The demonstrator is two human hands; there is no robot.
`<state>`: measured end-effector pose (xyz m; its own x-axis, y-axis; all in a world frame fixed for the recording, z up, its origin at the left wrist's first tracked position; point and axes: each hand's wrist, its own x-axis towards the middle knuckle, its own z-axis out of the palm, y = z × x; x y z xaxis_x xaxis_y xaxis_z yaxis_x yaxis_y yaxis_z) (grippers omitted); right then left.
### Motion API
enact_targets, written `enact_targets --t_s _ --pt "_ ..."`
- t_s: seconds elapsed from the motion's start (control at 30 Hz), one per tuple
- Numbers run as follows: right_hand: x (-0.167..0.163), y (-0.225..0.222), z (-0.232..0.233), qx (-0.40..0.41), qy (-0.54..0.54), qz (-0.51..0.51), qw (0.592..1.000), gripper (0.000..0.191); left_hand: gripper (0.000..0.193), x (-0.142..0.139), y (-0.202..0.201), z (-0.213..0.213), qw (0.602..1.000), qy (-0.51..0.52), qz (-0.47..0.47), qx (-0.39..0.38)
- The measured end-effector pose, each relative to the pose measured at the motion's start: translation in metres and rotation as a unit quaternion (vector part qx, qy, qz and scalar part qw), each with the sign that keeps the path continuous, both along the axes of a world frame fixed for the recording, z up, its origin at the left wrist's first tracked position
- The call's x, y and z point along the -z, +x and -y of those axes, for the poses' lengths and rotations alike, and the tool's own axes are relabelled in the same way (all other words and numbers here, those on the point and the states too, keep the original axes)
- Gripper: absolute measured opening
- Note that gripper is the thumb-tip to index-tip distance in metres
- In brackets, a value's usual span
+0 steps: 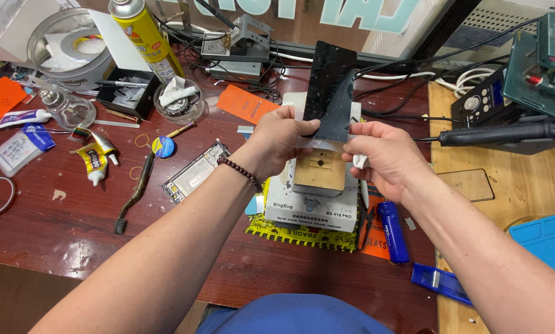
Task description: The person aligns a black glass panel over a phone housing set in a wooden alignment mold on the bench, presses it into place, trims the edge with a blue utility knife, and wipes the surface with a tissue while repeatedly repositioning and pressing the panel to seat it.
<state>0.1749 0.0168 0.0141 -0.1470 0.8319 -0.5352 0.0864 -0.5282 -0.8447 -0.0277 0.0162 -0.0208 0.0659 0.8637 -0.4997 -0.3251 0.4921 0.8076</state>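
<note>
My left hand [276, 141], with a dark bead bracelet on the wrist, pinches the lower left edge of a black glass phone screen [330, 89] held tilted up on end. My right hand [382, 158] holds a small white cloth or tissue [359, 162] against the screen's lower right edge. Both hands hover over a white box-shaped heating machine [311, 207] with a tan plate [319, 170] on top.
A phone frame [194, 173] lies left of the machine, with a dark brush [135, 192], glue tubes [95, 158], a yellow spray can [144, 34] and small dishes beyond. A blue pen-shaped tool [393, 232] and pliers lie to the right. A soldering station [512, 99] stands at far right.
</note>
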Motion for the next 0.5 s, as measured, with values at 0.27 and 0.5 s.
enact_targets --t_s 0.27,0.5 --pt "0.007 0.004 -0.002 0.008 -0.007 -0.038 0.999 0.030 0.013 -0.001 0.000 0.000 1.000 0.000 -0.002 0.000" --pt "0.018 0.020 -0.013 0.044 0.016 -0.051 0.998 0.026 0.015 0.001 -0.001 -0.001 0.994 0.034 -0.095 -0.051"
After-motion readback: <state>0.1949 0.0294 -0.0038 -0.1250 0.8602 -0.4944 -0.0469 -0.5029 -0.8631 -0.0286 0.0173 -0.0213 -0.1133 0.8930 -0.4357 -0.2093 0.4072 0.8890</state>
